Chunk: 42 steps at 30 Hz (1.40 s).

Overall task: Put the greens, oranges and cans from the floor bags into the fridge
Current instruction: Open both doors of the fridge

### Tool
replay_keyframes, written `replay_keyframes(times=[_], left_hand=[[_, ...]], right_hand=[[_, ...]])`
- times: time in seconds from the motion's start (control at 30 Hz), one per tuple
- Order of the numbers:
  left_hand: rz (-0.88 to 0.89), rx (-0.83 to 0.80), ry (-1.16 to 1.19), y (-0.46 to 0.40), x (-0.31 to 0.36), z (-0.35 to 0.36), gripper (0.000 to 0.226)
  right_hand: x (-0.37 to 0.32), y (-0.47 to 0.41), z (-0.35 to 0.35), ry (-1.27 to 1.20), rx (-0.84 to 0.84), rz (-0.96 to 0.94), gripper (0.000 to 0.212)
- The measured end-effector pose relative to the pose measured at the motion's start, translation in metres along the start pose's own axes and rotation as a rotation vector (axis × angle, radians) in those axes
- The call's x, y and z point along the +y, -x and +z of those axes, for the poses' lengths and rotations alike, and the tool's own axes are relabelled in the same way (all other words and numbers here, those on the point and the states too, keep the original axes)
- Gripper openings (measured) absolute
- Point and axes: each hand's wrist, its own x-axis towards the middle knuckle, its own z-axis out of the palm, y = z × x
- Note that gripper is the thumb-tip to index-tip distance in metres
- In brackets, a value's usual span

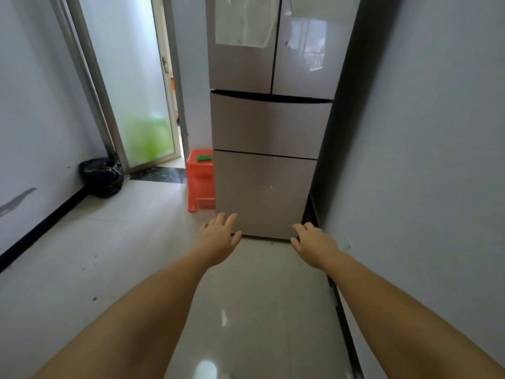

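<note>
A tall silver-beige fridge (269,127) stands straight ahead against the right wall, with two upper doors and two lower drawers, all closed. My left hand (218,236) stretches forward with its fingers spread, in front of the lowest drawer's left corner and holding nothing. My right hand (314,242) reaches out beside it with relaxed fingers near the drawer's right bottom corner, also empty. No grocery bags, greens, oranges or cans are in view.
A red plastic stool (200,181) with a small green item (203,158) on top stands left of the fridge. A black rubbish bag (101,176) sits in the left corner by a frosted glass door (131,86). A grey wall (437,160) runs close on the right.
</note>
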Motion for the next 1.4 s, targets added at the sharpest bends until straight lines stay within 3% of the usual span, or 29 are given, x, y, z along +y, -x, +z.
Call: replay_keyframes(times=[0.27, 0.6, 0.83, 1.0, 1.2, 1.4], left_hand=[[0.086, 0.056, 0.035, -0.222, 0.002, -0.04, 0.058], [0.193, 0.039, 0.105, -0.428, 0.033, -0.04, 0.057], [0.031, 0.076, 0.55, -0.579, 0.057, -0.068, 0.055], [-0.124, 0.077, 0.922, -0.665, 0.071, -0.078, 0.052], [-0.3, -0.074, 1.605, -0.751, 0.08, -0.082, 0.052], [-0.392, -0.08, 2.046, -0.795, 0.075, -0.081, 0.056]], right_hand=[[0.047, -0.179, -0.064, -0.029, 0.1, 0.116, 0.046], [0.104, -0.369, -0.1, -0.089, 0.134, 0.139, 0.046], [0.146, -0.518, -0.149, -0.148, 0.209, 0.06, 0.046], [0.155, -0.604, -0.179, -0.646, 0.244, 0.163, 0.043], [0.132, -0.69, -0.205, -1.767, 0.206, 0.351, 0.053], [0.121, -0.74, -0.208, -2.248, 0.309, 0.454, 0.066]])
